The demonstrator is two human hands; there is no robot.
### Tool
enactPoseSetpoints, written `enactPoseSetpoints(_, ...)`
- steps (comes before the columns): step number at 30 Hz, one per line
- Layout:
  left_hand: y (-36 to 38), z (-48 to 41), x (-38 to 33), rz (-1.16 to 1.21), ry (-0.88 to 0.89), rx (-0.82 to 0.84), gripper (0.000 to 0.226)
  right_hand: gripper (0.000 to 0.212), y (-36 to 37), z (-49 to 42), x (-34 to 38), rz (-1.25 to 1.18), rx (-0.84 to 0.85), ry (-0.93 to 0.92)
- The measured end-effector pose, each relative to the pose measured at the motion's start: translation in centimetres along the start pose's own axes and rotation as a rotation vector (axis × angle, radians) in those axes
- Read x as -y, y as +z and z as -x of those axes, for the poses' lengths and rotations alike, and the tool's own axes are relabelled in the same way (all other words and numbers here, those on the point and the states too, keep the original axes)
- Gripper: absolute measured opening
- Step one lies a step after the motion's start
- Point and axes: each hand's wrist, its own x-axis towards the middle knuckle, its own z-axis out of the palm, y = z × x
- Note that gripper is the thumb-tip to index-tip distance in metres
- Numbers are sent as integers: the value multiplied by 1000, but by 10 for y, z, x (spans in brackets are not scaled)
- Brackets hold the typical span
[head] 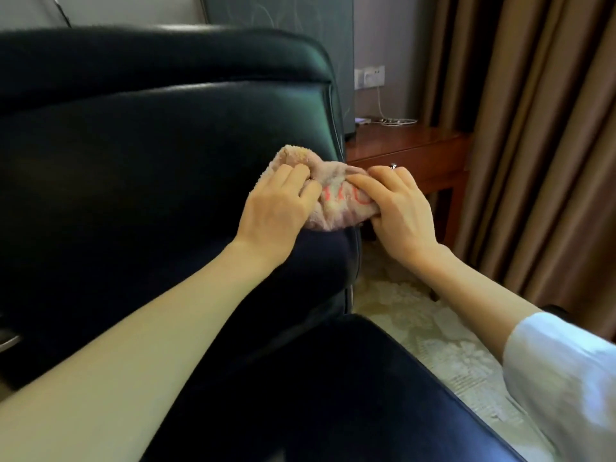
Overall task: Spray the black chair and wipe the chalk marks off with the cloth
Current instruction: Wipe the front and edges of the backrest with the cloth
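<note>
Wiping step I'd say: left hand (278,208) and right hand (401,208) both have fingers curled round the bunched fluffy pink cloth (336,206), pressed on the right edge of the shiny black leather chair (160,155), next move probably a firm rub along that edge

Red character-like marks on pink cloth (336,208), creased and partly covered: not legible. No other text readable anywhere.

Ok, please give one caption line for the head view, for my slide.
The left hand and right hand grip a bunched pink terry cloth against the black leather chair.
</note>
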Motion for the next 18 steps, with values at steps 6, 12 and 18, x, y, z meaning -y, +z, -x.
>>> enactPoseSetpoints(6,33,30,-8,72,0,74,26,51,36,29,-5,-52,107,19)
enactPoseSetpoints(12,75,74,-42,103,71,20,27,55,69,99,-16,-132,77,123)
enactPoseSetpoints(18,110,112,-58,54,162,25,21,47,98,144,-16,-199,122,180)
